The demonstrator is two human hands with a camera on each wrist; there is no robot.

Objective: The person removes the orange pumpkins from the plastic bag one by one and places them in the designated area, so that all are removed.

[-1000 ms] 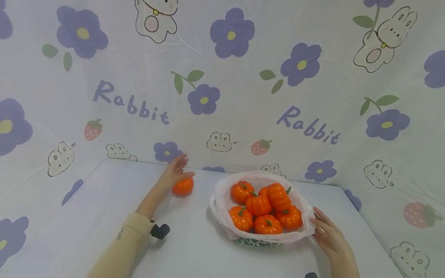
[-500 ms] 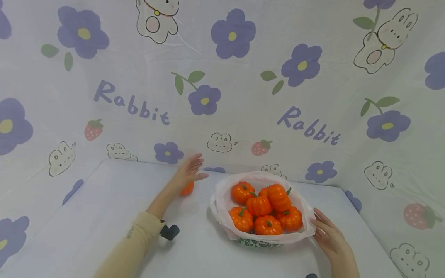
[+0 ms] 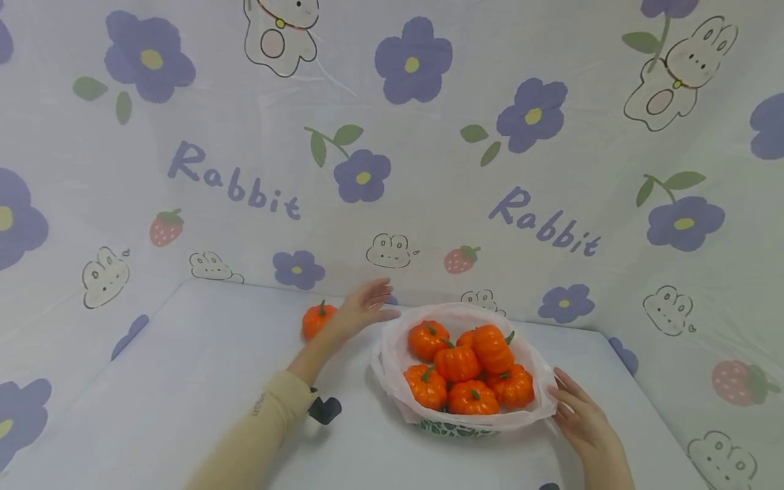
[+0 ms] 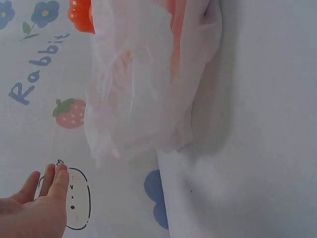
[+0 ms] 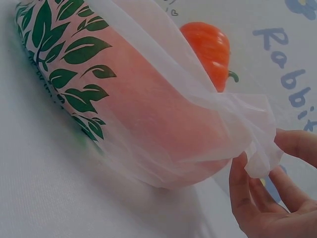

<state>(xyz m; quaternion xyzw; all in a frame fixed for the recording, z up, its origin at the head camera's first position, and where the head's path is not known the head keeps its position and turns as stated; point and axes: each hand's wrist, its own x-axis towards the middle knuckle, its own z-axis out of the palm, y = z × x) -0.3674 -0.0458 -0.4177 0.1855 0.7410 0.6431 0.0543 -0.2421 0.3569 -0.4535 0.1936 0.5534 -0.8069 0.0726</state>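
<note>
A bowl with a green leaf pattern (image 5: pixel 64 74), wrapped in a translucent white plastic bag (image 3: pixel 392 388), holds several small orange pumpkins (image 3: pixel 456 364). My left hand (image 3: pixel 367 306) hovers at the bag's left side with fingers extended and nothing in them. In the left wrist view that hand (image 4: pixel 42 208) is apart from the bag (image 4: pixel 138 99). One lone pumpkin (image 3: pixel 317 320) stands on the table left of the hand, partly behind the forearm. At the bowl's right side my right hand (image 3: pixel 578 415) pinches the bag's edge; the right wrist view shows the bag between thumb and fingers (image 5: pixel 270 213).
The white table (image 3: pixel 184 381) reaches back to a hanging cloth (image 3: pixel 429 204) printed with flowers, rabbits and strawberries. A dark device (image 3: pixel 324 410) sits at the left wrist. Part of another dark device (image 3: pixel 549 486) shows by the right wrist at the bottom edge.
My left hand has moved right, away from the lone pumpkin and up to the bag's left side, uncovering that pumpkin. The right hand and the bowl have stayed in place.
</note>
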